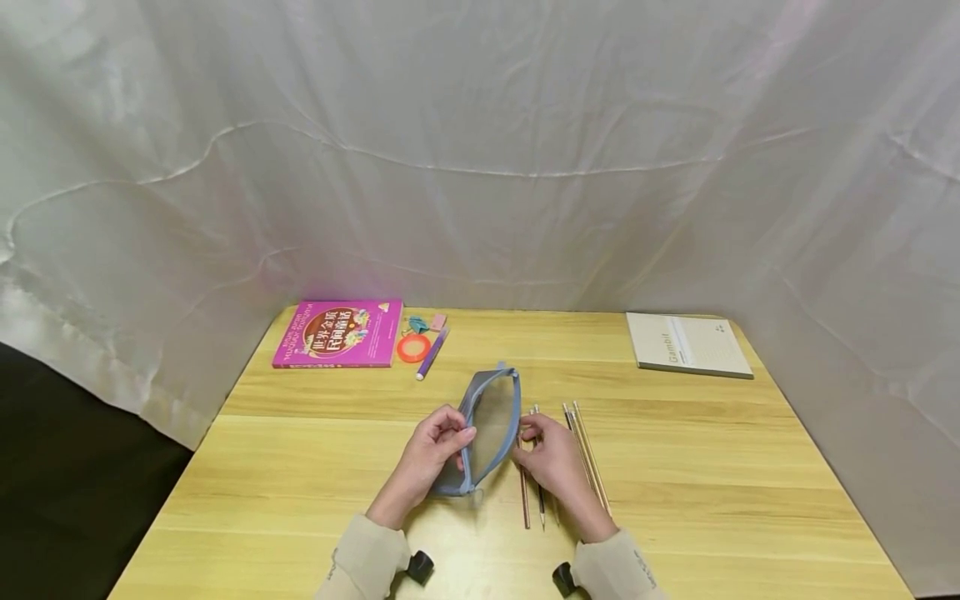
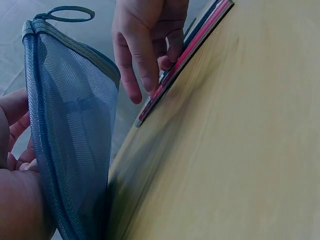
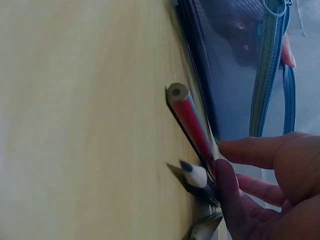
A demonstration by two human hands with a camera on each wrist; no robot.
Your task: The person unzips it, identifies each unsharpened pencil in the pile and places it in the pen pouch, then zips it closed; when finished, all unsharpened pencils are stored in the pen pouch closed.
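Observation:
My left hand (image 1: pixel 433 450) pinches the rim of a blue-grey mesh zip pouch (image 2: pixel 75 115) between thumb and fingers. The pouch stands with its zipped mouth spread apart, facing right. To its right, my right hand (image 1: pixel 553 454) reaches down over a red pencil (image 3: pixel 190 117) lying on the table. Thumb and forefinger are slightly apart, their tips close to the pencil, part of which the thumb hides in the right wrist view. A dark pencil (image 1: pixel 541 504) lies beside it, partly under the hand.
Several gold and dark pencils (image 1: pixel 588 450) lie right of the right hand. At the back left are a pink book (image 1: pixel 341 333), an orange ring (image 1: pixel 413 348), a purple marker (image 1: pixel 432 354) and a pink eraser (image 1: pixel 438 322). A notebook (image 1: pixel 690 344) lies at the back right.

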